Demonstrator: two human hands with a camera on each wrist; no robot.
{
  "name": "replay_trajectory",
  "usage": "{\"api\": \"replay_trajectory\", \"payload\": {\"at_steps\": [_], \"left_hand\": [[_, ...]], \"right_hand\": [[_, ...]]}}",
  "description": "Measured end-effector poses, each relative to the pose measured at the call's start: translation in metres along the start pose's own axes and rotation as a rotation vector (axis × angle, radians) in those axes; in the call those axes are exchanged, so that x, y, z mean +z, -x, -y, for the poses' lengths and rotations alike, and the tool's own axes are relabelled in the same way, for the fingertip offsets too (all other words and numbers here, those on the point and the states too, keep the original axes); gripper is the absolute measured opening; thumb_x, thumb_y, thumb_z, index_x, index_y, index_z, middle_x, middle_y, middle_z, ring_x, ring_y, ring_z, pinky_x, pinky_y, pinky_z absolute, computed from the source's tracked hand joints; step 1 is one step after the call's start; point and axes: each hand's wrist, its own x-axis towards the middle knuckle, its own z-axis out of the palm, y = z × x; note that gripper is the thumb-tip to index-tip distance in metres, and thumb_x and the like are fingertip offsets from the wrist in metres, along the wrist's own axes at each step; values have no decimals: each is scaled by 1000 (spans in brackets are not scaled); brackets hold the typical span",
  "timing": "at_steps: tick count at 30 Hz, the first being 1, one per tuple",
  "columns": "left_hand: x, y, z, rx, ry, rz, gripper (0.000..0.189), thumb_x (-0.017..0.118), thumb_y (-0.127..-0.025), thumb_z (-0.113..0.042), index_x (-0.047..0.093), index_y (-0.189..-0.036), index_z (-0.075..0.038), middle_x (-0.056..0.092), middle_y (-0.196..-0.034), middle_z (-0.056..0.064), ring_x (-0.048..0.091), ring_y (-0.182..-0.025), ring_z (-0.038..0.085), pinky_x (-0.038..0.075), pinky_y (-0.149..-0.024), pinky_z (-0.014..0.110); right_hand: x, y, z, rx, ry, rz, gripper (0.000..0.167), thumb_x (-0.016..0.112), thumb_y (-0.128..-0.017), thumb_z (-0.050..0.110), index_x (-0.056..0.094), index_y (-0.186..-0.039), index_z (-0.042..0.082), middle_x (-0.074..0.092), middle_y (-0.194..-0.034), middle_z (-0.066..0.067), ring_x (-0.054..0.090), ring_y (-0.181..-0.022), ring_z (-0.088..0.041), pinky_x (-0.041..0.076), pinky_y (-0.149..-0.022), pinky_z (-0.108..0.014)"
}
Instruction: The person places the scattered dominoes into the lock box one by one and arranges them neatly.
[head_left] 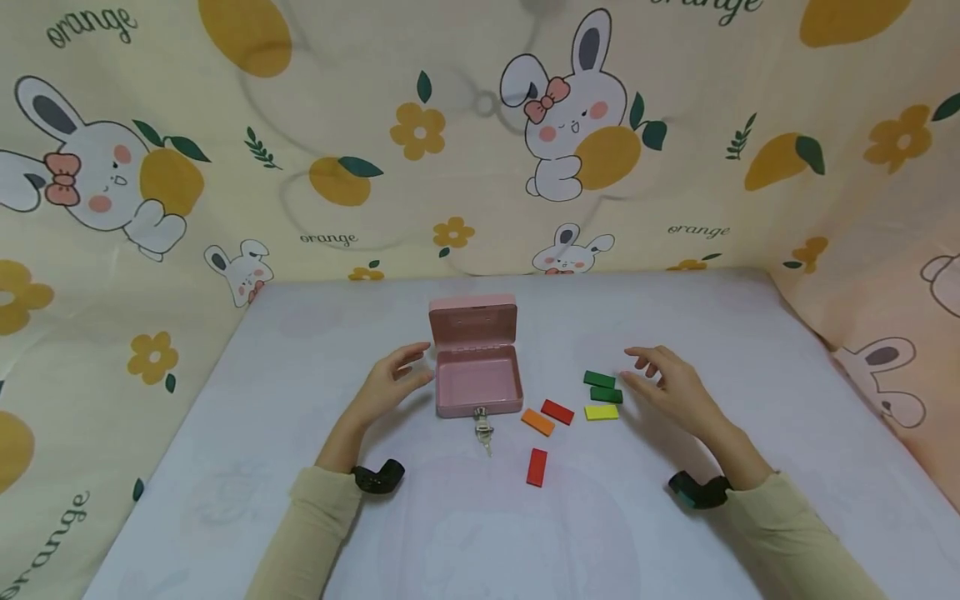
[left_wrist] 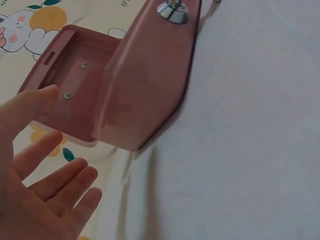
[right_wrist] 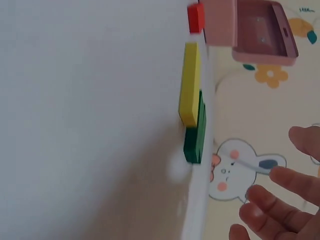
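Observation:
A pink metal cash box (head_left: 478, 381) stands on the table with its lid (head_left: 473, 323) raised and nothing inside. Keys (head_left: 484, 433) hang from the lock on its front. Beside the box's left side is my left hand (head_left: 392, 382), fingers loosely spread and holding nothing; in the left wrist view its thumb overlaps the lid. To the right of two green blocks (head_left: 606, 394) hovers my right hand (head_left: 670, 385), fingers relaxed and holding nothing. A yellow block (head_left: 602, 412) lies just in front of the green ones.
Between the box and the yellow block lie a red block (head_left: 557, 412) and an orange block (head_left: 537, 422). Another red block (head_left: 536, 467) lies nearer the front. A cloth printed with rabbits and oranges (head_left: 465, 192) rises behind the white table (head_left: 300, 333).

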Motion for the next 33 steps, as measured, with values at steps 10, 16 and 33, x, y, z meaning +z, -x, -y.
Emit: {"api": "replay_trajectory", "payload": {"at_steps": [10, 16, 33], "left_hand": [[9, -5, 13, 22, 66, 115, 58, 63, -90, -3, 39, -143, 3, 42, -148, 26, 37, -141, 42, 31, -118, 54], [13, -10, 18, 58, 61, 145, 60, 63, -90, -1, 37, -143, 7, 42, -147, 29, 38, -140, 43, 30, -118, 53], [17, -16, 20, 47, 81, 158, 59, 59, -91, 1, 34, -145, 7, 39, -149, 29, 35, -143, 41, 29, -120, 52]], "right_hand": [[14, 12, 13, -28, -102, 51, 33, 67, -89, 14, 62, -119, 1, 61, -89, -6, 51, -78, -11, 46, -62, -16], [24, 21, 23, -5, -191, 112, 31, 67, -89, 12, 61, -116, -1, 60, -83, -4, 46, -74, 1, 45, -61, -15], [48, 41, 58, 64, -438, 293, 34, 73, -84, 16, 63, -112, 0, 58, -77, -2, 49, -68, 0, 44, -59, -15]]}}
